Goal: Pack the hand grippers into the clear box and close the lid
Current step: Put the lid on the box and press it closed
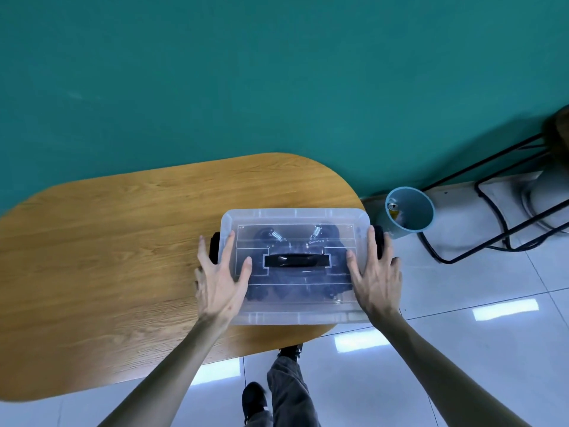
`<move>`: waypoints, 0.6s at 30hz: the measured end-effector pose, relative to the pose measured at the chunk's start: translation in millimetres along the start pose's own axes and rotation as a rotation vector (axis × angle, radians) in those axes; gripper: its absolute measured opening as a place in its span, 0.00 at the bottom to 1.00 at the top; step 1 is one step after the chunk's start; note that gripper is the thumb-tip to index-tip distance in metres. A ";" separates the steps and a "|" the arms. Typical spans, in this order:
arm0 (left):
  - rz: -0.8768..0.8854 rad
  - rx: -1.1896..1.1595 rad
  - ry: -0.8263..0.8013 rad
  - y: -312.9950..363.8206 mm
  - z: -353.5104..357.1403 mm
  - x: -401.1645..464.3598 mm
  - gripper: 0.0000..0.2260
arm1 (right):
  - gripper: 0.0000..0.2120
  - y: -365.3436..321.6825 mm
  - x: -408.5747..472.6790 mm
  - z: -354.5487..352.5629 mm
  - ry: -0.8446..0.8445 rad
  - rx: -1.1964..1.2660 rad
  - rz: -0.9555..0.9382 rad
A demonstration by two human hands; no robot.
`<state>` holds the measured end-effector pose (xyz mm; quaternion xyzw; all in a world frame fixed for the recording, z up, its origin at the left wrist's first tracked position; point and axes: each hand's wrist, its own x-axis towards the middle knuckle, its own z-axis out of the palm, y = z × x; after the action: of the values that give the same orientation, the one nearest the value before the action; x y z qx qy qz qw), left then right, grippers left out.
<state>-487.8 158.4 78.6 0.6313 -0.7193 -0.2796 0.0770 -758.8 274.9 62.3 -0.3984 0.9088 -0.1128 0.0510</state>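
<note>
The clear box (295, 315) sits at the right end of the wooden table, its transparent lid (295, 215) lying flat on top with a black carry handle (297, 261) in the middle. Black hand grippers with metal springs (277, 235) show through the lid inside the box. My left hand (221, 282) lies flat on the lid's left side, fingers straight and spread, beside the black left latch (215, 245). My right hand (377, 277) presses flat on the lid's right side, its fingers over the black right latch (379, 238).
The oval wooden table (123, 257) spreads to the left, backed by a teal wall. A light blue bin (408, 211) stands on the tiled floor just right of the box, next to a black metal frame (492, 226). My legs and shoes (277, 392) are below the table edge.
</note>
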 end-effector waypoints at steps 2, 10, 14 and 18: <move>0.002 -0.064 -0.022 0.0 0.5 1.6 0.28 | 0.33 -1.7 -1.1 -1.4 0.002 -0.030 -0.006; 0.021 -0.051 0.033 -2.2 0.9 1.8 0.27 | 0.27 -6.0 -3.0 -3.9 -0.009 -0.095 -0.103; 0.018 -0.065 0.006 -1.0 0.2 2.3 0.27 | 0.25 -5.2 -3.1 -3.0 -0.010 -0.117 -0.135; 0.031 -0.233 -0.014 -2.5 0.2 4.4 0.27 | 0.27 -1.8 -2.5 -0.9 -0.006 -0.151 -0.184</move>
<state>-486.6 154.1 76.2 0.6048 -0.6921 -0.3646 0.1493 -756.0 275.7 63.6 -0.4831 0.8742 -0.0471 0.0127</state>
